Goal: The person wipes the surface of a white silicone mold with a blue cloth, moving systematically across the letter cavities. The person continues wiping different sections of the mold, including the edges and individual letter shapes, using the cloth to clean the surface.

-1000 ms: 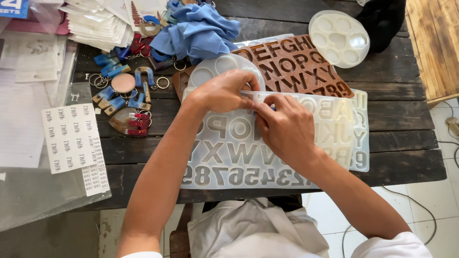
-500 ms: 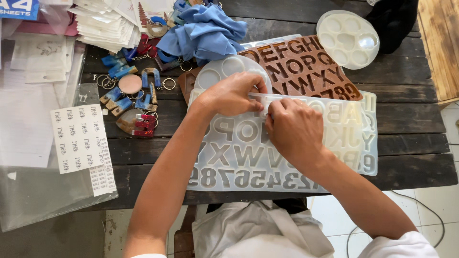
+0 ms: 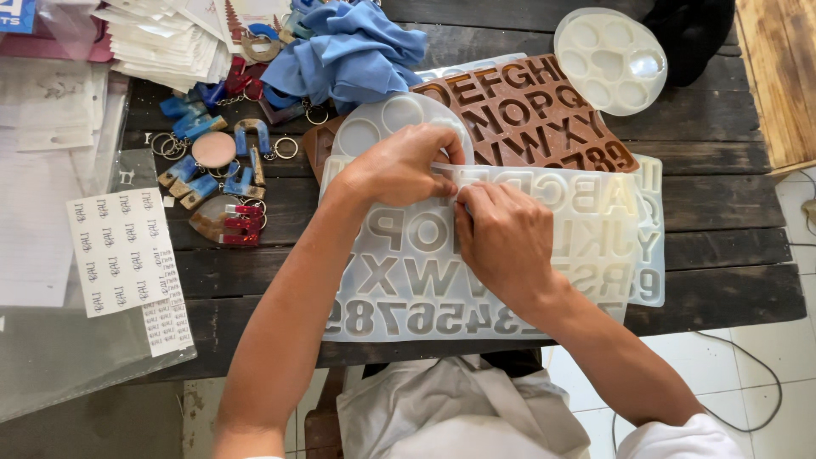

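A clear silicone letter-and-number mould (image 3: 408,280) lies on the dark wooden table (image 3: 731,280), stacked over a second clear mould (image 3: 650,229). My left hand (image 3: 399,166) presses on the mould's far edge, its fingers pinching there. Beside it, my right hand (image 3: 506,238) also pinches the far edge of the same mould, the fingertips of both hands nearly touching. What sits between the fingertips is too small to make out. A brown letter mould (image 3: 531,110) lies just beyond the hands.
A round clear mould (image 3: 608,55) sits at the far right and another round one (image 3: 382,127) under my left hand. Blue cloth (image 3: 348,51), blue and red keychain pieces (image 3: 217,170), paper stacks (image 3: 166,42) and a sticker sheet (image 3: 119,255) fill the left.
Both hands have stayed on the far edge of the clear mould, with small finger shifts. The view has drifted slightly, so everything sits a little further right.
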